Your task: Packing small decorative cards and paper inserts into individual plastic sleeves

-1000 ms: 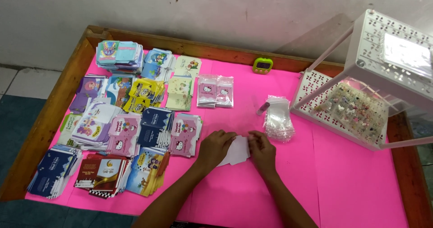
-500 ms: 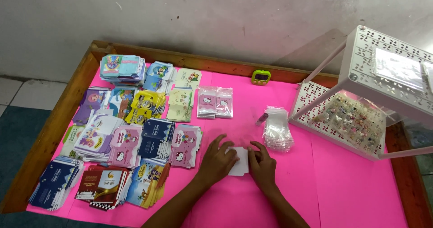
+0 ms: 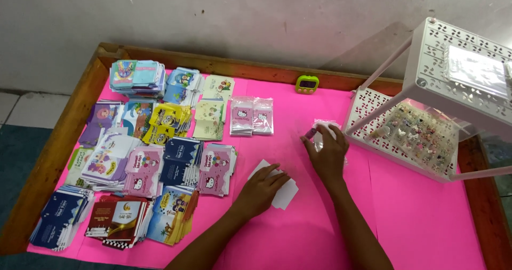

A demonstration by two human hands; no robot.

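Two hands on open pink mat: left hand (image 3: 261, 187) flat on white card (image 3: 282, 191), right hand (image 3: 328, 151) grip covering clear bags (image 3: 321, 129).

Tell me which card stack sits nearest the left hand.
The pink cat-print stack, just left of the left hand that rests on the white card. The other stacks lie farther left or toward the wall.

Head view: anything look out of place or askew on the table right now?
Mostly tidy. The white rack at the table's right leans, its top shelf tilted toward the camera. The card stacks are fanned and overlapping, not square. Left hand rests on a white card; right hand covers clear bags.
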